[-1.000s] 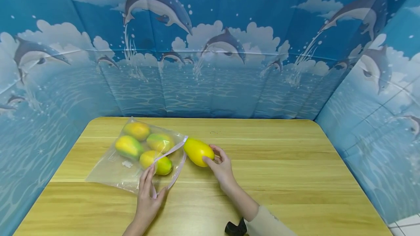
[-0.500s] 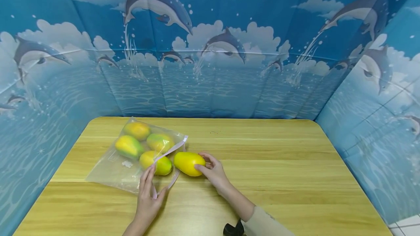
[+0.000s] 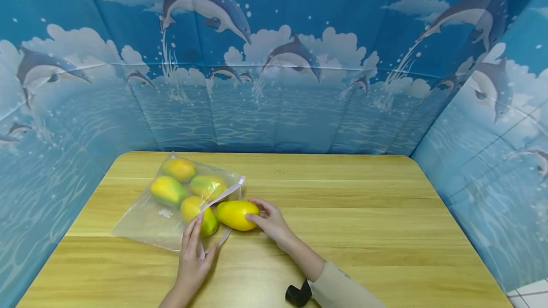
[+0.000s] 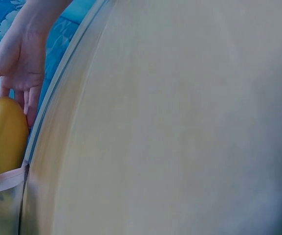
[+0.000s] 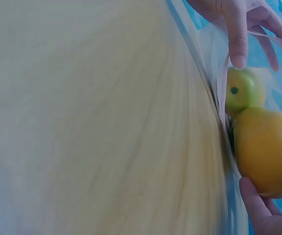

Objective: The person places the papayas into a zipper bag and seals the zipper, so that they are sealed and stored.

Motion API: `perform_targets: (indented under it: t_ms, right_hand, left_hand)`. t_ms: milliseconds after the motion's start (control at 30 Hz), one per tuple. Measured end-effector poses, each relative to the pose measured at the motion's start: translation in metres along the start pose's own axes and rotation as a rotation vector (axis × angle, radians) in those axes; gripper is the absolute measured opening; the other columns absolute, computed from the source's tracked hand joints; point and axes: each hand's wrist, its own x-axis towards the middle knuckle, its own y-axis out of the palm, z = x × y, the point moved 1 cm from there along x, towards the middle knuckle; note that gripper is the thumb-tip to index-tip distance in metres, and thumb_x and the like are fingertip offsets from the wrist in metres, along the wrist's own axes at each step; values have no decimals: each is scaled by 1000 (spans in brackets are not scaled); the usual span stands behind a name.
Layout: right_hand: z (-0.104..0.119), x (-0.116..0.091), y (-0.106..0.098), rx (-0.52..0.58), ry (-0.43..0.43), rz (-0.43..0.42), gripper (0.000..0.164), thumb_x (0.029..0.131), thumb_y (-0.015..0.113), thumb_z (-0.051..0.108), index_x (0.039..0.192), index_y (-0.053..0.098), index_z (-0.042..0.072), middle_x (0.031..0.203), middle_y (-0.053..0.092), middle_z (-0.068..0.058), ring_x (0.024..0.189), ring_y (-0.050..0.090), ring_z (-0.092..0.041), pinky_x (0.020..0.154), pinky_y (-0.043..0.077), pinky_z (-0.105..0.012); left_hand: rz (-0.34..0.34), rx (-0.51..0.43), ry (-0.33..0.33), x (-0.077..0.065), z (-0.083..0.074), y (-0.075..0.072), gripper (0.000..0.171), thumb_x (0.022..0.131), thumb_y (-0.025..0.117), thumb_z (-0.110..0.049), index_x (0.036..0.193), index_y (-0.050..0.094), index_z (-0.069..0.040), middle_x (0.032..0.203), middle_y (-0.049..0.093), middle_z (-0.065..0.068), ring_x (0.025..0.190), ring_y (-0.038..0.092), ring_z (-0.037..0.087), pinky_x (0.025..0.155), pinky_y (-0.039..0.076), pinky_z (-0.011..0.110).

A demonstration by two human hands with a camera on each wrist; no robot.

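Note:
My right hand (image 3: 272,225) grips a yellow papaya (image 3: 237,215) by its right end. The papaya's left end lies in the mouth of a clear zip bag (image 3: 145,222), against another papaya (image 3: 208,226) there. My left hand (image 3: 192,251) holds the bag's pale pink rim at the near side of the mouth, with the fingers on the upper edge and the thumb lower. Several yellow-green papayas (image 3: 168,191) lie inside the bag. In the left wrist view the held papaya (image 4: 5,134) shows beyond the rim; the right wrist view shows it beside a greener papaya (image 5: 246,90).
The wooden table (image 3: 364,222) bears the bag on its left half. A curtain printed with dolphins (image 3: 291,118) surrounds the table's back and sides. A black wrist device (image 3: 298,293) sits by the right sleeve (image 3: 342,289).
My right hand has moved the papaya left and nearer, from beside the bag's far rim into its mouth. The nearest papaya inside has shifted and turned slightly. My left hand has stayed put.

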Motion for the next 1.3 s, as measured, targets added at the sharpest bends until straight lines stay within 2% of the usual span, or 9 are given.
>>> perform_targets:
  t_ms: [67, 233, 300, 433, 600, 833, 1133, 1300]
  right_hand:
    - [1, 1, 2, 8, 5, 9, 48, 85, 63, 17, 129, 49, 1, 123, 51, -17, 95, 55, -17, 79, 54, -28]
    - [-13, 13, 7, 31, -2, 22, 51, 84, 65, 20, 129, 49, 4, 123, 52, -15, 93, 56, -16, 77, 55, -29]
    - [-13, 14, 10, 21, -8, 27, 50, 84, 65, 20, 129, 49, 4, 122, 53, -14, 94, 55, -17, 78, 55, -31]
    - [3, 6, 15, -20, -20, 54, 49, 86, 62, 19, 130, 48, 2, 122, 53, -16, 98, 55, -23, 80, 55, -35]
    - [-6, 12, 22, -36, -48, 77, 49, 85, 63, 21, 129, 49, 4, 123, 53, -14, 104, 54, -27, 83, 53, -32]
    - [-23, 25, 33, -62, -63, 52, 52, 82, 67, 25, 126, 48, 4, 125, 54, -13, 113, 51, -28, 99, 44, -41]
    - [-23, 28, 46, -115, -110, 12, 53, 82, 67, 25, 128, 49, 3, 129, 48, -14, 112, 51, -32, 91, 51, -36]
    - [-25, 30, 48, -136, -142, -31, 54, 83, 67, 23, 128, 48, 2, 126, 51, -15, 110, 52, -30, 92, 50, -37]
  left_hand:
    - [2, 3, 3, 1, -1, -1, 62, 89, 54, -30, 124, 39, 19, 123, 42, 31, 129, 32, 14, 112, 26, 24]
    - [4, 15, 1, 2, -2, -1, 61, 89, 53, -30, 125, 40, 18, 123, 42, 30, 128, 32, 12, 111, 27, 24]
    - [4, 13, 2, 2, -2, -1, 61, 90, 53, -30, 125, 40, 18, 123, 42, 31, 128, 32, 13, 111, 27, 23]
    - [15, 8, 9, 2, -2, -1, 61, 91, 50, -31, 125, 39, 18, 125, 41, 31, 129, 31, 14, 111, 27, 23]
    - [19, 5, 16, 3, -2, -1, 60, 92, 50, -31, 124, 39, 19, 125, 40, 31, 130, 31, 14, 111, 27, 23]
    - [23, 21, 17, 2, -3, -2, 60, 92, 49, -30, 125, 39, 19, 124, 41, 32, 129, 31, 13, 110, 27, 21]
    - [23, 13, 35, 4, -4, -2, 58, 92, 49, -28, 124, 39, 20, 122, 41, 33, 127, 31, 11, 107, 30, 16]
    - [23, 16, 37, 4, -3, -1, 58, 92, 48, -28, 124, 39, 20, 122, 41, 33, 125, 32, 9, 103, 32, 11]
